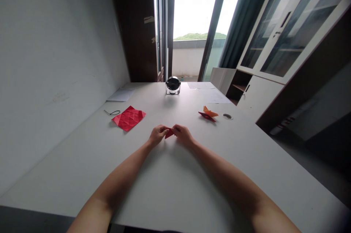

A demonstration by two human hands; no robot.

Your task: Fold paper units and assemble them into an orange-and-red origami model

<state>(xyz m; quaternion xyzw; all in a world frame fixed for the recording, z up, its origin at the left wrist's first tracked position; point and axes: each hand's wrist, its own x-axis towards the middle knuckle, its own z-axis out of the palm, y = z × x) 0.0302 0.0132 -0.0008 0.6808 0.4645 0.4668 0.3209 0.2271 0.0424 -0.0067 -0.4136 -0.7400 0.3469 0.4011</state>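
Both my hands meet at the middle of the white table point(170, 181). My left hand point(157, 135) and my right hand point(183, 134) pinch a small folded red paper piece point(169, 133) between their fingertips, just above or on the tabletop. A creased red paper sheet point(128, 117) lies flat to the left. Folded orange and dark red paper shapes point(208, 113) lie to the right.
A small round black and silver device point(173, 85) stands at the far middle of the table. White sheets point(121, 94) lie at the back left and back right. A black cord loop point(112, 112) and a round cable hole point(227, 116) are on the table. Cabinets stand to the right.
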